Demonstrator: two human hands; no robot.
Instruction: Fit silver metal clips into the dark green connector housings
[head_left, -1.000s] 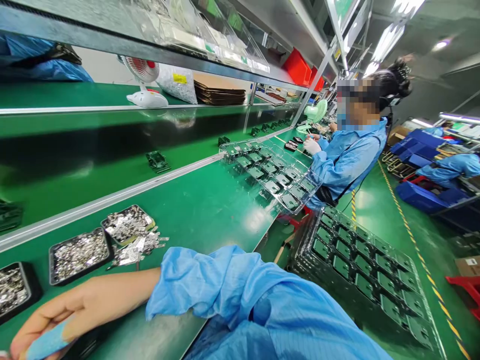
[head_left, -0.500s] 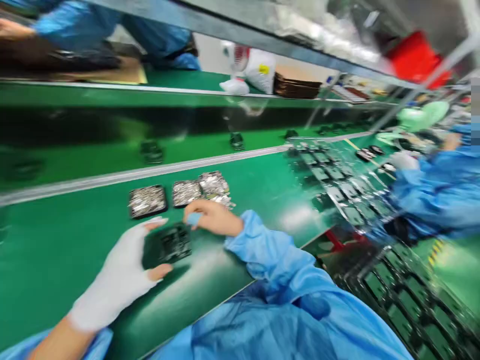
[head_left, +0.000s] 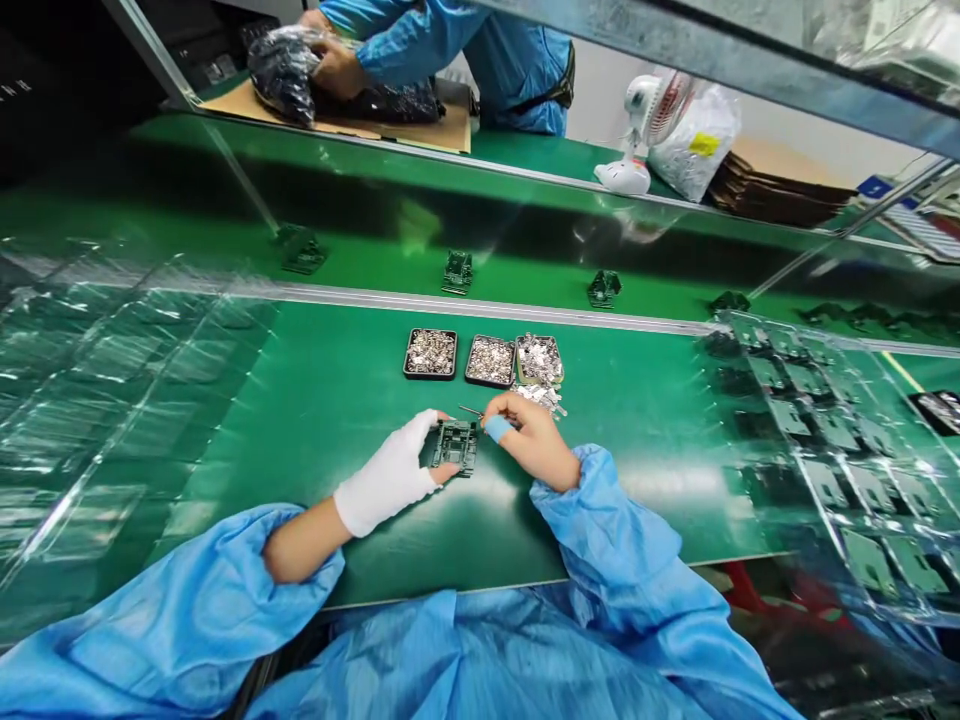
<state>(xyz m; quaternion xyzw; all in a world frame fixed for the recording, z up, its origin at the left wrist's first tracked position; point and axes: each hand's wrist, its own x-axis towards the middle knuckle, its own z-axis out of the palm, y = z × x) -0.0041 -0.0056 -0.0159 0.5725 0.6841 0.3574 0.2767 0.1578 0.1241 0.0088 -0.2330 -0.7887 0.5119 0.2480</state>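
My left hand (head_left: 394,470), in a white fingerless glove, grips a small green circuit board (head_left: 454,447) by its edges above the green work surface. My right hand (head_left: 531,435), with a blue cover on one finger, is closed on a thin metal tool (head_left: 471,410), whose tip points left over the board's top edge. Beyond my hands stand three black square trays of small metal parts: the left tray (head_left: 430,354), the middle tray (head_left: 490,360) and the right tray (head_left: 539,359). Loose metal pieces (head_left: 538,398) lie in front of the right tray.
Clear plastic trays (head_left: 127,400) lie at the left. Another clear tray (head_left: 847,450) holds several boards at the right. Boards (head_left: 457,271) stand spaced along the green strip behind a metal rail. Across the shelf, a person's hands (head_left: 337,65) touch a black plastic bag (head_left: 285,75).
The view has swung left and become sharper, so the left-hand trays now show. The board stays in my left hand, and the thin tool in my right hand is now visible.
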